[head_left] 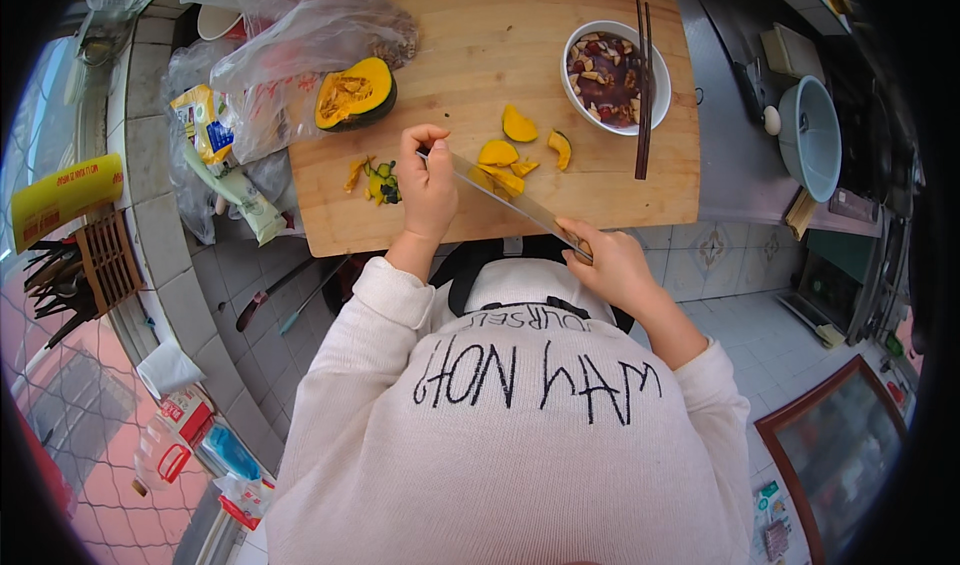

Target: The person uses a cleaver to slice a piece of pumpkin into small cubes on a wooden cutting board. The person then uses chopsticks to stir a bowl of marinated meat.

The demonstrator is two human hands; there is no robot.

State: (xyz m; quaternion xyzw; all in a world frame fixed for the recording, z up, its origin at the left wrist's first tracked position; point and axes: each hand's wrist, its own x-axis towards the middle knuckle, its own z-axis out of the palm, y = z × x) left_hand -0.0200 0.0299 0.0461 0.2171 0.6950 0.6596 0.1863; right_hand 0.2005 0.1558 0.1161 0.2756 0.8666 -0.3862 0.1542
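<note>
Black lettering sprawls upside down across that cream sweater (pixel 520 485). Red print runs along the yellow strip (pixel 68 201) by the window.

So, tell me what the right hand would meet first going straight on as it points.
Past the knife it grips, the right hand would likely meet cut pumpkin pieces first; its height above the wooden board is unclear.

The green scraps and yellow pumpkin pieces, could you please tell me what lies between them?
In the head view, the left hand and part of the knife blade.
</note>
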